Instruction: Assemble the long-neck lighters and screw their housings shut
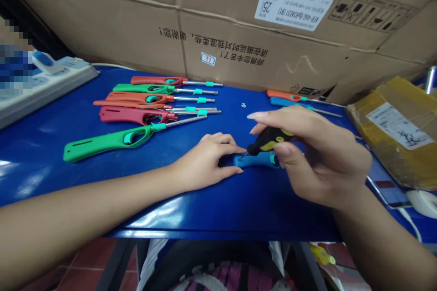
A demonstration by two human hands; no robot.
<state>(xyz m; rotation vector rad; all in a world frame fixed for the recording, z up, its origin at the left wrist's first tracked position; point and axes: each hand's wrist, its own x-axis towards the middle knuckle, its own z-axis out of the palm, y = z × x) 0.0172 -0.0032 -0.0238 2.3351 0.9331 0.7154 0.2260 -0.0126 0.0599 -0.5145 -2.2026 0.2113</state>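
My right hand (317, 154) is closed around a black and yellow screwdriver (271, 140). Its thin metal tip points down at the handle end of a blue gas lighter (254, 160) lying on the table. My left hand (211, 161) pinches that end between thumb and fingers. The front of the blue lighter is hidden behind my right hand. Left of my hands lies a green lighter (102, 144), and beyond it a row of several red, orange and green lighters, including a dark red one (126, 115).
A large cardboard box (218, 13) stands along the back. At the far right are an orange lighter (287, 95), a blue one beside it, a taped parcel (396, 122) and a phone (389, 186) with a cable. A white power strip (51, 82) lies at the left.
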